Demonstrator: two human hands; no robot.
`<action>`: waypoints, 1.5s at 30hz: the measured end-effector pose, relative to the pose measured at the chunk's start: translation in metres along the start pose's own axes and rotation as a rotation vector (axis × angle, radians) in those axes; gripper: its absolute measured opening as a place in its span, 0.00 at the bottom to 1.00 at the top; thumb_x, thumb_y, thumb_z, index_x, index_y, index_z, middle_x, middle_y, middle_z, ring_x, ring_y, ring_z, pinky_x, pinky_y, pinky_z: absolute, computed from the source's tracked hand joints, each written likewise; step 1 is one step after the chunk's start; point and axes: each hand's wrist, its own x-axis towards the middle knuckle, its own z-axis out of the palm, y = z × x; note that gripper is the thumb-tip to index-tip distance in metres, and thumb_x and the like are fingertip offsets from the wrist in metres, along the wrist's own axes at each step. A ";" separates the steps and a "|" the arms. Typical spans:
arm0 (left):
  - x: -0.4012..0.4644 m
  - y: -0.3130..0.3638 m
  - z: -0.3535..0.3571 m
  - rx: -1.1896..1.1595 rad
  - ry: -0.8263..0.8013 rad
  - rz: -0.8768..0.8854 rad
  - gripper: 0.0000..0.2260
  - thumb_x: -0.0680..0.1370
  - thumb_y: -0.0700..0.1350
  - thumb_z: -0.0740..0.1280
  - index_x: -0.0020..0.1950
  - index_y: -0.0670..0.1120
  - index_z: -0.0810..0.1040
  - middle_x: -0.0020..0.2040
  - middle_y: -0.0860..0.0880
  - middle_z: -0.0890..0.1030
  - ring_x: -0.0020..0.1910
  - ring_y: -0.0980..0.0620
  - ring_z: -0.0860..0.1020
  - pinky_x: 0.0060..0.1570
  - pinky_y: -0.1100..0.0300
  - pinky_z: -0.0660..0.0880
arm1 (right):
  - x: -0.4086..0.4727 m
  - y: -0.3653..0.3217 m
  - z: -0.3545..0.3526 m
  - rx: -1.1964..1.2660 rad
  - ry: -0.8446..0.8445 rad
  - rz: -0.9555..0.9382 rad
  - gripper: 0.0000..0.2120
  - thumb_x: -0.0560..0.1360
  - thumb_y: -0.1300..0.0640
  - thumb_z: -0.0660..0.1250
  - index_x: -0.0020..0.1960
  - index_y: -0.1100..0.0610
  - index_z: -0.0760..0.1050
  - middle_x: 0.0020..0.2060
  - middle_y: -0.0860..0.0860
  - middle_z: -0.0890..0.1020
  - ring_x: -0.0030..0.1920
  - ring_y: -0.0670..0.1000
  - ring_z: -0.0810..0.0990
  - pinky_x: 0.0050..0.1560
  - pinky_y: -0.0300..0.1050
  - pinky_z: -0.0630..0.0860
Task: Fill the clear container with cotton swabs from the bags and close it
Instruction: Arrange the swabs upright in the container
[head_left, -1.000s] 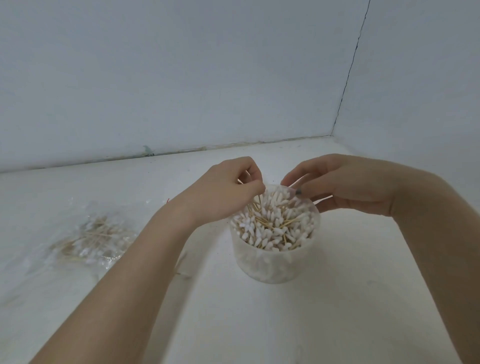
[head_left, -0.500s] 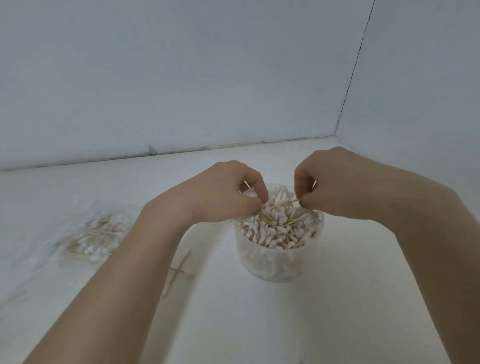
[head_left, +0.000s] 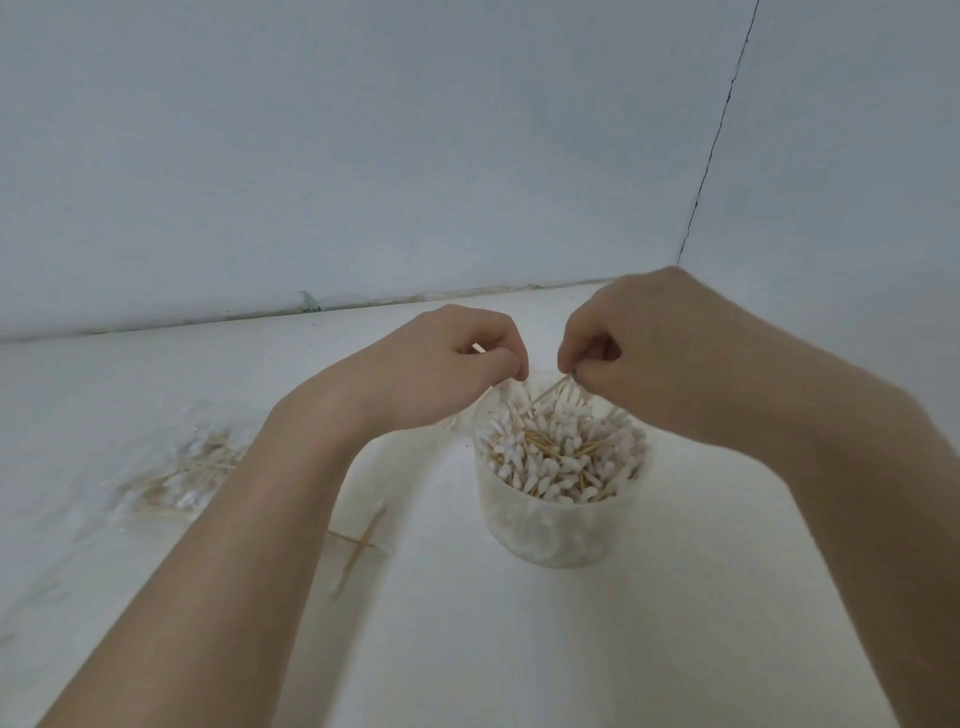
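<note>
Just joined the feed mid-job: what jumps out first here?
A clear container right of centre on the white table, packed with swabs and with no lid on it. Both hands hover over its far rim: the left hand and right hand each pinch swabs. A bag with more swabs lies at the left.

No text, label, brand, number or sign could be read anywhere in the view.
</note>
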 end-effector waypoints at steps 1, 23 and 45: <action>0.000 0.001 0.001 -0.003 -0.004 -0.003 0.08 0.74 0.53 0.63 0.44 0.57 0.83 0.49 0.58 0.84 0.51 0.45 0.83 0.55 0.39 0.80 | 0.002 -0.001 0.006 -0.024 0.001 -0.009 0.12 0.76 0.60 0.64 0.48 0.47 0.84 0.43 0.44 0.81 0.43 0.48 0.81 0.47 0.43 0.79; 0.004 -0.008 0.007 -0.166 -0.059 -0.048 0.12 0.77 0.54 0.67 0.50 0.47 0.81 0.52 0.49 0.85 0.55 0.46 0.83 0.62 0.41 0.78 | 0.018 0.013 0.039 0.336 0.005 -0.008 0.04 0.72 0.56 0.72 0.41 0.48 0.84 0.34 0.44 0.84 0.36 0.38 0.80 0.36 0.30 0.75; -0.004 -0.001 0.005 -0.080 -0.055 -0.046 0.09 0.76 0.55 0.74 0.51 0.55 0.77 0.54 0.55 0.82 0.52 0.57 0.84 0.58 0.46 0.80 | 0.015 0.030 0.013 0.324 -0.140 0.099 0.08 0.76 0.51 0.69 0.54 0.42 0.78 0.50 0.41 0.81 0.49 0.46 0.82 0.51 0.46 0.80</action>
